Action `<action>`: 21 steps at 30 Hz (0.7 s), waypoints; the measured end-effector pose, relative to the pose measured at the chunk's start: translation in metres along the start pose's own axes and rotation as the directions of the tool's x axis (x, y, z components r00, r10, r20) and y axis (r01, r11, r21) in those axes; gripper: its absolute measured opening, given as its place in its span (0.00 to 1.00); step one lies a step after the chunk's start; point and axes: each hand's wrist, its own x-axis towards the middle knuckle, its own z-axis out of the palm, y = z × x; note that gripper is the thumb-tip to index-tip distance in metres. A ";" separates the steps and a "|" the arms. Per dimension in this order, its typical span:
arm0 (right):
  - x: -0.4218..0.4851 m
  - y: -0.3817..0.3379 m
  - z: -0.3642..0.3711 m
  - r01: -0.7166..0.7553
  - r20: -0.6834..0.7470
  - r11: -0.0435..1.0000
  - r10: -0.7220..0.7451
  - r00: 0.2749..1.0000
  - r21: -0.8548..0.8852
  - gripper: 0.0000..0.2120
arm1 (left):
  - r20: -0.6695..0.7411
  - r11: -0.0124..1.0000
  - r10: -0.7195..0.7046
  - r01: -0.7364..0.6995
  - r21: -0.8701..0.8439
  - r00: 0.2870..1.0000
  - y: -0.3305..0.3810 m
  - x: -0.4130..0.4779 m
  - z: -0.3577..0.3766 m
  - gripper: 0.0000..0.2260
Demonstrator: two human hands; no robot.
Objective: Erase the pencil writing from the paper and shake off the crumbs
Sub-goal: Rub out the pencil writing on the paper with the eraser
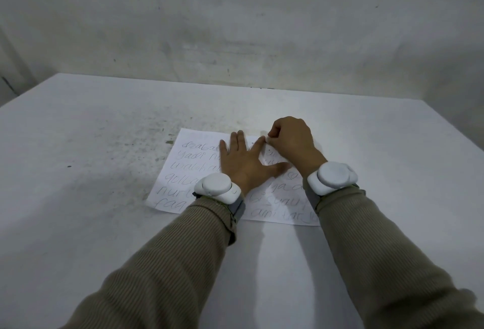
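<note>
While left hand (242,163) lies flat on paper (195,136), fingers (241,142) straight and spread, right hand (290,142) sits at sheet's far edge, fingers curled, tips pinching small pale eraser (267,140), mostly hidden, beside left index tip. Paper lies on white table (91,145), pencil writing (180,167) across it. White bands (216,187) on both wrists.

Your left hand (242,161) and 2 sleeves (170,250) hide much of the writing (183,164) on the paper (190,135). The small object (267,140) pinched by your right hand (290,140) is too tiny to identify.
</note>
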 end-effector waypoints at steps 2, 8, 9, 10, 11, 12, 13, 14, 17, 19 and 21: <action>0.002 0.004 -0.005 -0.010 0.047 1.000 0.009 0.999 0.016 0.07 | 0.001 1.000 -0.003 0.003 0.000 1.000 0.000 0.000 0.000 0.45; 0.001 0.013 -0.015 -0.009 0.103 0.999 0.012 0.995 -0.031 0.08 | 0.003 1.000 -0.011 0.011 0.002 1.000 0.000 0.001 0.001 0.46; 0.000 0.011 -0.011 -0.003 0.050 0.998 0.006 0.999 -0.060 0.06 | 0.005 1.000 -0.012 0.012 0.004 1.000 0.001 0.000 0.001 0.47; -0.001 0.010 -0.008 0.007 0.004 0.996 -0.007 1.000 -0.087 0.04 | 0.005 1.000 -0.012 0.012 0.006 1.000 0.001 0.000 0.000 0.47; -0.001 0.009 -0.005 0.016 -0.021 0.994 -0.019 1.000 -0.104 0.04 | 0.006 1.000 -0.013 0.013 0.006 1.000 0.000 0.000 0.001 0.46; -0.001 0.008 -0.006 0.019 -0.021 0.994 -0.022 1.000 -0.108 0.06 | 0.003 1.000 -0.012 0.012 0.003 1.000 0.000 0.000 0.001 0.46; -0.001 0.009 -0.007 0.015 0.004 0.996 -0.015 1.000 -0.092 0.08 | -0.001 1.000 -0.010 0.010 -0.001 1.000 0.000 0.000 0.002 0.46; 0.000 0.009 -0.010 0.010 0.047 0.998 -0.007 0.999 -0.063 0.10 | -0.005 1.000 -0.009 0.009 -0.003 1.000 0.000 0.000 0.002 0.46; 0.001 0.011 -0.012 0.006 0.115 1.000 -0.003 0.993 -0.020 0.11 | -0.002 1.000 -0.006 0.006 -0.003 1.000 -0.001 0.001 0.002 0.46; 0.001 0.010 -0.007 0.008 0.050 0.999 -0.006 0.999 -0.042 0.05 | 0.002 1.000 -0.006 0.006 0.003 1.000 -0.001 0.001 0.002 0.46; 0.000 0.009 0.000 0.021 -0.037 0.998 -0.023 0.999 -0.052 0.03 | 0.002 1.000 -0.007 0.007 0.014 1.000 0.000 0.001 0.002 0.46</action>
